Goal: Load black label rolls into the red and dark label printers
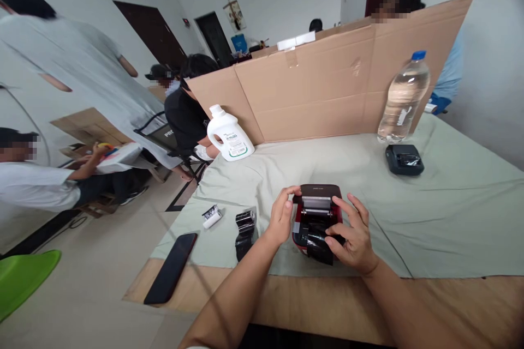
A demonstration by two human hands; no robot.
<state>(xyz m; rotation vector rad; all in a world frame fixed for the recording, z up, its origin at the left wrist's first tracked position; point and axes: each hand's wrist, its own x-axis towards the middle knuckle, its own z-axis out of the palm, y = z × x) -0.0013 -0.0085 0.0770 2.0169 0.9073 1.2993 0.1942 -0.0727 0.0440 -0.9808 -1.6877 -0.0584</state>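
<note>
A small red and black printer stands before me near the table's front edge, its dark lid raised and a silvery roll showing inside. A glossy black strip hangs over its front. My left hand is closed at the printer's left side, fingertips on the lid's edge. With thumb and a finger, my right hand pinches the strip's right side, while its index finger reaches toward the lid. Left of the printer lies another curled glossy black strip. Beyond it is a small white roll beside a patterned piece.
A black phone lies at the front left table edge. A white jug and a large water bottle stand before a cardboard partition. A dark device sits at right. Several people are beyond the table.
</note>
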